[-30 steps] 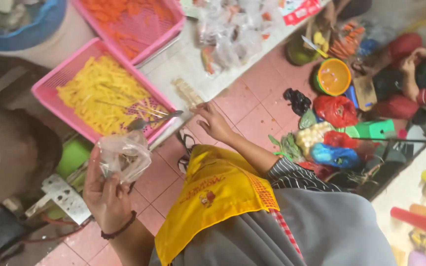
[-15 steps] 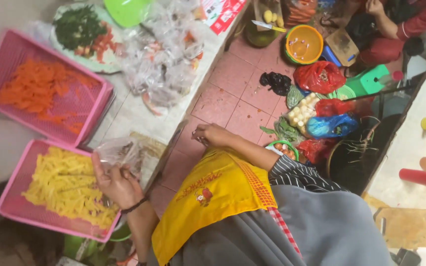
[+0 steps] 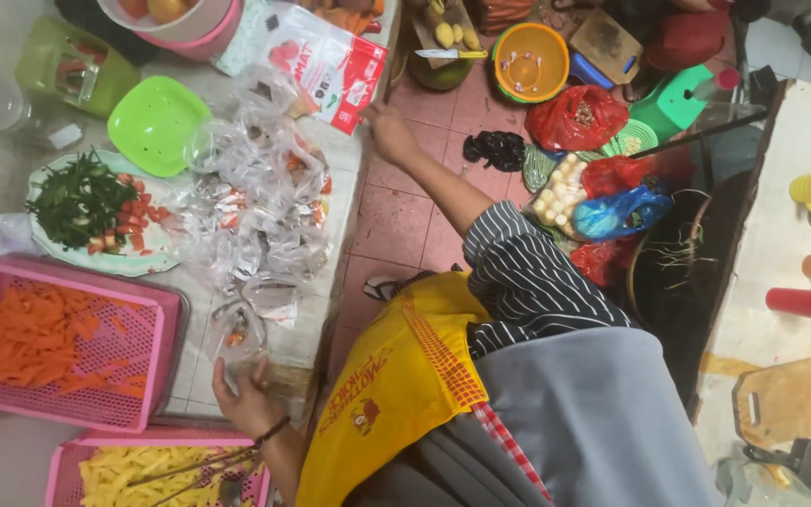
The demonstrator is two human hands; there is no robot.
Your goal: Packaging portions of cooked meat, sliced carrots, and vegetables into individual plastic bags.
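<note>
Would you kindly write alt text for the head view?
Seen from above, a person's left hand holds a small clear plastic bag at a tiled counter, while the right hand reaches to a red-and-white packet. Pink baskets hold orange carrot strips and yellow strips.

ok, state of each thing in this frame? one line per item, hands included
left hand: gripping a clear plastic bag, bag open
right hand: stretched out, touching the red-and-white packet
pile of filled clear bags: heaped loose on the counter
pink basket: partly filled with carrot strips
second pink basket: holds yellow strips
oval plate: greens and red chilli pieces
green lid: lying flat
</note>
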